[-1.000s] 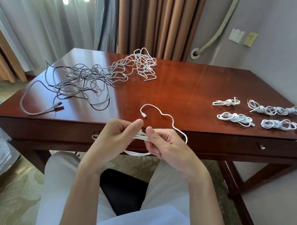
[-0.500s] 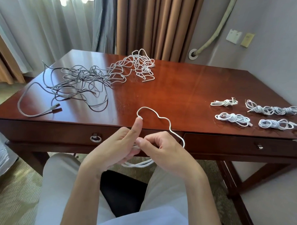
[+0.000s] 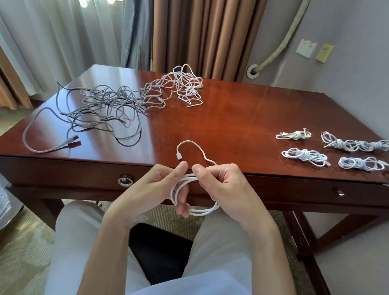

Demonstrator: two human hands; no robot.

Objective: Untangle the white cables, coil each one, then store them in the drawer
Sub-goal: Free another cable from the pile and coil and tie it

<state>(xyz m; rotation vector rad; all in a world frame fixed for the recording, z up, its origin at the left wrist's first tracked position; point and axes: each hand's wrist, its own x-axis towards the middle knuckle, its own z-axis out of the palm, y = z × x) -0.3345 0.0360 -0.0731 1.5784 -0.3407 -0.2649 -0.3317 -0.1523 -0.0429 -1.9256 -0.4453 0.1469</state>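
A white cable (image 3: 200, 211) hangs in a loose coil between my hands, just in front of the desk's front edge. My left hand (image 3: 157, 188) has its fingers through the loops and grips them. My right hand (image 3: 227, 188) pinches the strands at the top of the coil. The cable's free end with its plug (image 3: 179, 156) curls up onto the desk top. A tangle of white cables (image 3: 182, 85) lies at the back of the desk. Several coiled white cables (image 3: 305, 155) lie at the right. Both drawers (image 3: 126, 181) in the desk front are closed.
A tangle of grey cables (image 3: 102, 108) spreads over the desk's left half, one plug end near the front left edge. Curtains hang behind the wooden desk (image 3: 245, 118). A wall with sockets stands to the right. My knees sit under the desk front.
The coil has opened from a flat bundle into round loops hanging between my hands. The free end on the desk has grown shorter.
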